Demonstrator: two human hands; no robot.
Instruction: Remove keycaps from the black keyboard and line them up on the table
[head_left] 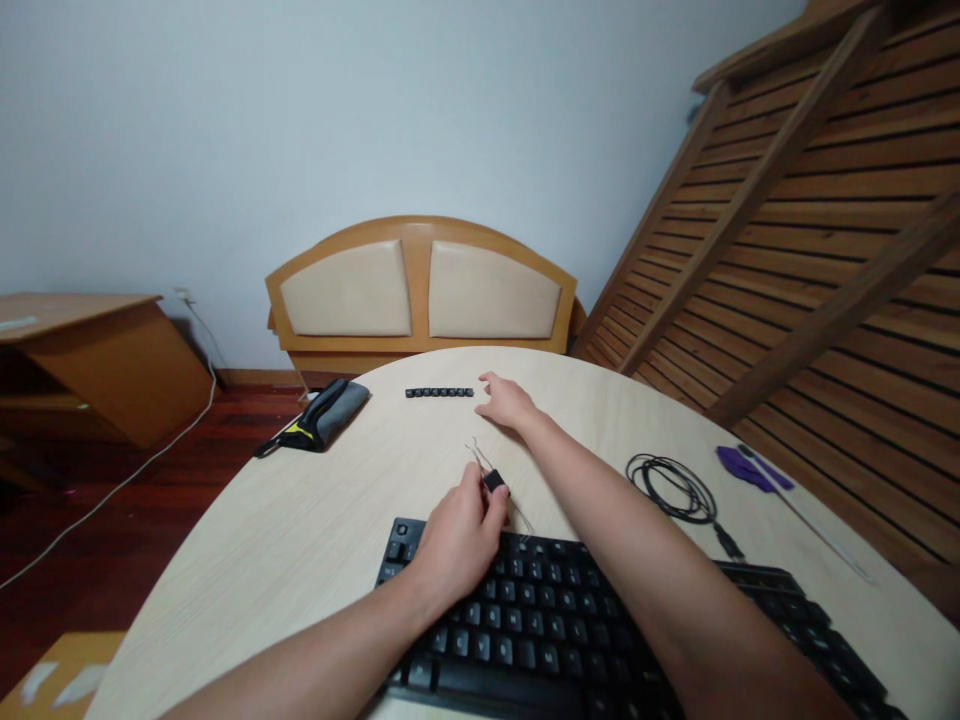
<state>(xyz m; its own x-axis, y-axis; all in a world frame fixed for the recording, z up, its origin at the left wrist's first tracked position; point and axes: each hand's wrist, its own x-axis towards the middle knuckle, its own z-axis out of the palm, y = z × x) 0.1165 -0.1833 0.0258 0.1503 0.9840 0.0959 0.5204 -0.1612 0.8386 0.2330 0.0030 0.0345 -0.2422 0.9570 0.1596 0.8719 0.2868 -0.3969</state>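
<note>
My left hand (pixel 466 535) is closed around a wire keycap puller (pixel 495 482) with a black middle, its thin wire ends sticking out above and below the fingers. That hand hangs over the upper left of a black keyboard (pixel 517 620). Farther off, a row of several black keycaps (pixel 439 392) lies on the table. My right hand (pixel 508 402) reaches to the row's right end, thumb and index finger apart. Between those fingers I see nothing held. My right forearm crosses above the keyboard and hides part of its keys.
A coiled black USB cable (pixel 679 488) lies right of my forearm. Beyond it are a purple cloth (pixel 750 470) and a long, thin-handled brush-like tool (pixel 802 510). At the left table edge rests a grey-black pouch (pixel 322 415). The round table (pixel 262 560) faces a wooden headboard (pixel 420 280).
</note>
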